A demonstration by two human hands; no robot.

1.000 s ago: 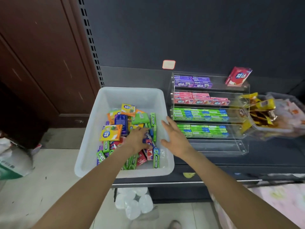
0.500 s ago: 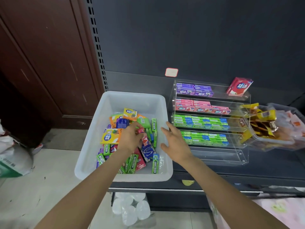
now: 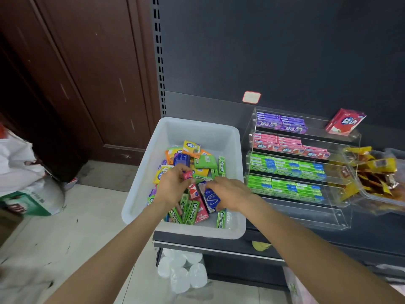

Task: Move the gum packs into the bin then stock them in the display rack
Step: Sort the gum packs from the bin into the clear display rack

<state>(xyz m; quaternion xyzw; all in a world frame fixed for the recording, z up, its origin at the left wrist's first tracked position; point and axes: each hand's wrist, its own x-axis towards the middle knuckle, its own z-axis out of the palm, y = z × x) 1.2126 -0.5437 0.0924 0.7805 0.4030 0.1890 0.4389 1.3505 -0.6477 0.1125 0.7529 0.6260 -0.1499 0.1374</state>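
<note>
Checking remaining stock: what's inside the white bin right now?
The white bin holds a loose pile of gum packs. The left hand pinches a red pack; the right hand reaches in. Packs under the hands and the pile are hidden.

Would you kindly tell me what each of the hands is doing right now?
Left hand: pinches a small red gum pack over the white plastic bin.
Right hand: reaching into the bin; grip cannot be told.
</note>
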